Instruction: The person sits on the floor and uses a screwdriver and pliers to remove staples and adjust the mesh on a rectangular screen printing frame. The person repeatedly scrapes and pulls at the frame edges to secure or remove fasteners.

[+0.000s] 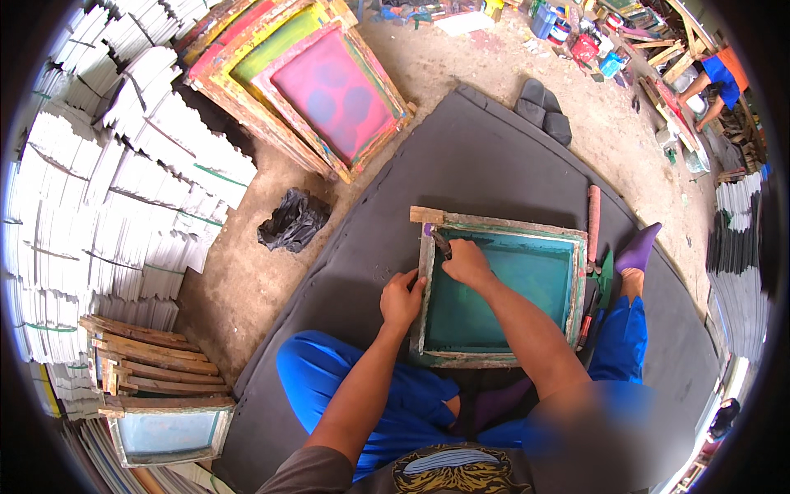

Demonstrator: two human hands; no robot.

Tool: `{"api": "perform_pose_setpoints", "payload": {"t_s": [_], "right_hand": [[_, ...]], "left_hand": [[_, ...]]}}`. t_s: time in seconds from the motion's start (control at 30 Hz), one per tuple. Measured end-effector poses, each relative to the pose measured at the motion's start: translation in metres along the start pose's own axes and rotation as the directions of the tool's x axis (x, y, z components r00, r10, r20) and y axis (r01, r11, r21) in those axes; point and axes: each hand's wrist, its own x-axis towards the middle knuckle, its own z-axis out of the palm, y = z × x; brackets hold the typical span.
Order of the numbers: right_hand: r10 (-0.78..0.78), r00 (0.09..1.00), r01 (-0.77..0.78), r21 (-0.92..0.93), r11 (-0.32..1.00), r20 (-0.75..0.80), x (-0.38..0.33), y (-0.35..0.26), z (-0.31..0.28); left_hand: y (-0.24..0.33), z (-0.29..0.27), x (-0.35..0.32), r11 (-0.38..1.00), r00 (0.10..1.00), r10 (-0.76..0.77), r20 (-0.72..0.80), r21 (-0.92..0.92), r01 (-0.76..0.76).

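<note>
Two hands are working on one screen frame (499, 288), a wooden frame with teal mesh, lying flat on a dark grey mat (461, 156) on the dirt floor, right in front of the person's crossed legs in blue trousers (329, 375). Left hand (401, 299) is gripping the frame's left wooden rail from outside, fingers curled over the edge, thumb side up, grip pressed onto the wood. Right hand (467, 262) is resting inside the frame near its upper left corner, fingers pinching a small dark tool (441, 242) whose tip is pointing at the corner where a purple bit is showing; what kind of tool, cannot tell. So the frame is sitting directly under both grips, the left rail between the two hands.

Containers: small paint tubs and cans (568, 29) are crowding the floor at the top right, contents too small to tell. A black plastic bag (293, 220) is lying crumpled on the dirt just left of the mat, contents hidden.

Beside the frame's right rail a red-handled squeegee (593, 224) is lying on the mat. Bigger frames (304, 82) with pink and yellow-green mesh are leaning at the top. White stacked sheets (123, 165) are filling the left side, wooden frames (148, 362) piled below them. Another person (717, 76) in blue and orange is bending at the far right.
</note>
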Motion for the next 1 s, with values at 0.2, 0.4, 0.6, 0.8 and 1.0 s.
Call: {"api": "perform_pose_setpoints", "payload": {"t_s": [0.2, 0.4, 0.6, 0.8, 1.0], "right_hand": [[-0.038, 0.999, 0.034, -0.171, 0.985, -0.021, -0.005, -0.006, -0.007], [-0.038, 0.872, -0.158, 0.353, 0.922, 0.489, 0.012, 0.006, -0.036], [-0.067, 0.737, -0.32, 0.435, 0.842, 0.673, 0.031, 0.016, -0.04], [-0.089, 0.688, -0.33, 0.42, 0.845, 0.72, 0.048, 0.02, -0.04], [-0.085, 0.649, -0.37, 0.411, 0.833, 0.756, 0.056, 0.018, -0.045]], "left_hand": [[-0.003, -0.001, 0.002, 1.0, 0.999, -0.027, 0.017, 0.0, 0.027], [-0.004, -0.001, 0.001, 1.0, 1.0, -0.009, -0.021, -0.023, 0.008], [-0.004, -0.002, 0.001, 1.0, 1.0, -0.022, 0.017, -0.003, 0.022], [-0.004, -0.001, 0.002, 0.998, 0.999, -0.038, 0.001, -0.053, 0.038], [-0.004, -0.001, 0.003, 0.999, 1.0, -0.027, 0.007, -0.041, 0.028]]}}
